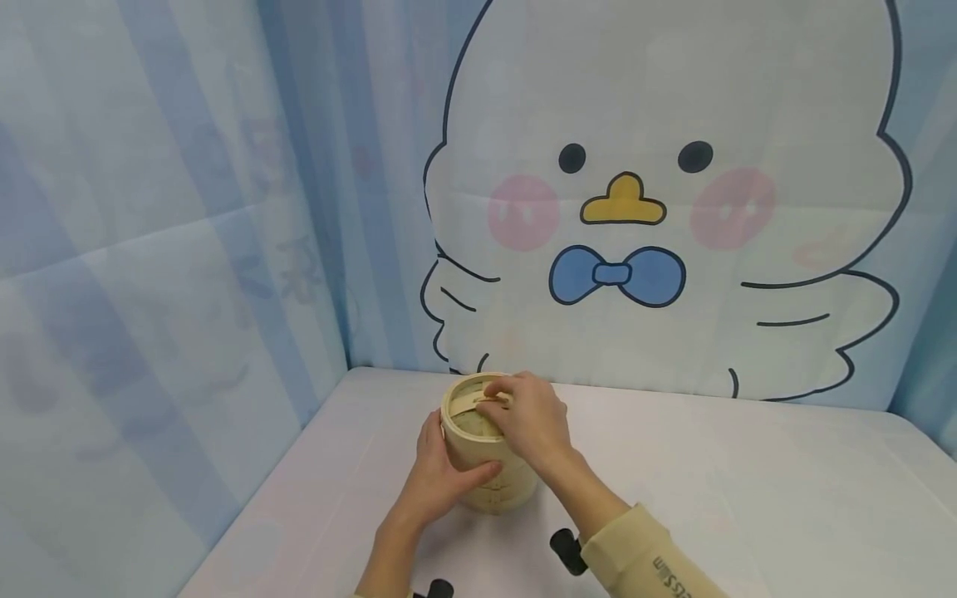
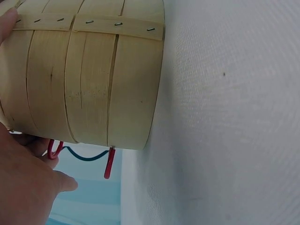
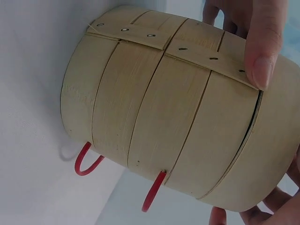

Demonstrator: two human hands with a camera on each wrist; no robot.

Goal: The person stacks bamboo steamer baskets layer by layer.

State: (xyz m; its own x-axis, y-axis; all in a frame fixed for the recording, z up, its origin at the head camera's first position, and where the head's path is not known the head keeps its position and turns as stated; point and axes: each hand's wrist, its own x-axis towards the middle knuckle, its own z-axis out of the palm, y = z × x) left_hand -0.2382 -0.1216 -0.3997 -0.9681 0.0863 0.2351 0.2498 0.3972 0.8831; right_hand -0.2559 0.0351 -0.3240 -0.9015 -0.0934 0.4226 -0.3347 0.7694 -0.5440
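A round stacked bamboo steamer point(image 1: 497, 497) stands on the table, its lid point(image 1: 478, 425) on top with a flat strap across it. My left hand point(image 1: 441, 475) grips the stack round its left side, thumb across the front. From above, my right hand point(image 1: 532, 418) pinches the strap on the lid between thumb and fingers. In the right wrist view, a thumb point(image 3: 263, 61) presses by the stapled seam strips, near a dark gap between two tiers. Red loop handles point(image 3: 153, 192) stick out from the side of the steamer.
The pale table point(image 1: 718, 498) runs up to a cloth backdrop point(image 1: 635, 332) printed with a cartoon bird. A striped blue curtain point(image 1: 164, 249) hangs along the left. Small black devices point(image 1: 570, 551) sit at the wrists.
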